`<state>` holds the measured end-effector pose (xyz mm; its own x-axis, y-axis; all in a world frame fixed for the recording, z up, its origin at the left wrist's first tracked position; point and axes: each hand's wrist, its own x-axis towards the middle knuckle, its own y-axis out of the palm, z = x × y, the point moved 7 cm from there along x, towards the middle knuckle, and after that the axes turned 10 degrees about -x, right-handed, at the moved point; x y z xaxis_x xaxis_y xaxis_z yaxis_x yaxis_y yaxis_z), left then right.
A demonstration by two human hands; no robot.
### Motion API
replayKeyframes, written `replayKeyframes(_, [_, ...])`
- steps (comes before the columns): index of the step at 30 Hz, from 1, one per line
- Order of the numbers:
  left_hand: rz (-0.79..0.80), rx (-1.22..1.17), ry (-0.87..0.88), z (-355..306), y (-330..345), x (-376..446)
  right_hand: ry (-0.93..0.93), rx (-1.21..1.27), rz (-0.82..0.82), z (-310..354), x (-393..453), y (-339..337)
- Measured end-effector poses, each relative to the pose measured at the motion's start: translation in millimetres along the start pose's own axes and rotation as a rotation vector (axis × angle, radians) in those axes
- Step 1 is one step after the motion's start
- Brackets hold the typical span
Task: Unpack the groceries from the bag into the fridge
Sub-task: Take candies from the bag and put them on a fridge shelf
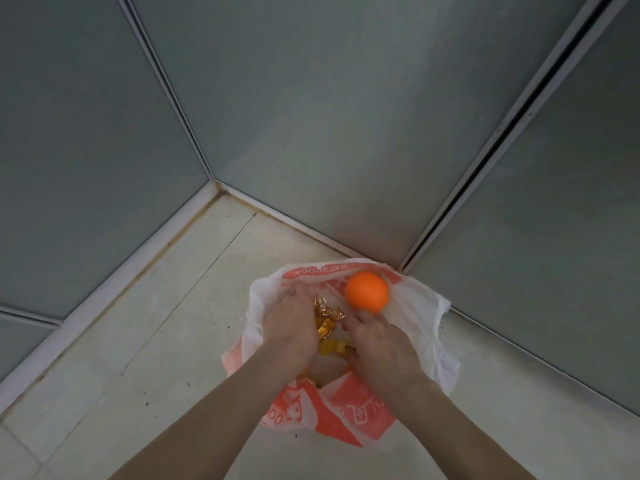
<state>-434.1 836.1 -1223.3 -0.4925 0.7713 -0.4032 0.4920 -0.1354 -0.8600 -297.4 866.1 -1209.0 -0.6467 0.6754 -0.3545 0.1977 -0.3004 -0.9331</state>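
Thin crinkled plastic bag [420, 327], smooth matt orange ball [367, 291], shiny foil wrappers [325, 320].

Both forearms are cut off by the bottom edge. The left hand [289, 323] hides its fingertips inside the bag [415, 327], covering its contents.

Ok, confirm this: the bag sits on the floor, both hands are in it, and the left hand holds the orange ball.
Wrong hand. In the head view the right hand holds the orange ball; the left hand reaches among gold wrappers. The bag does sit on the floor.
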Motion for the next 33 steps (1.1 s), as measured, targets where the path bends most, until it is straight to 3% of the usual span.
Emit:
replayKeyframes(7, [0.022,-0.120,0.110,2.4,-11.6,-13.0,0.022,0.026,0.043,6.7,8.9,2.2])
replayKeyframes(11, [0.081,-0.165,0.063,2.5,-5.5,-10.7,0.032,-0.020,0.080,9.2,13.2,6.2])
replayKeyframes(22, [0.095,0.130,0.063,0.1,16.0,-0.3,0.058,0.025,0.052,1.9,14.4,13.8])
replayKeyframes(33, [0.092,-0.066,0.061,15.4,22.1,3.4,0.136,0.213,0.002,-18.4,1.9,8.3])
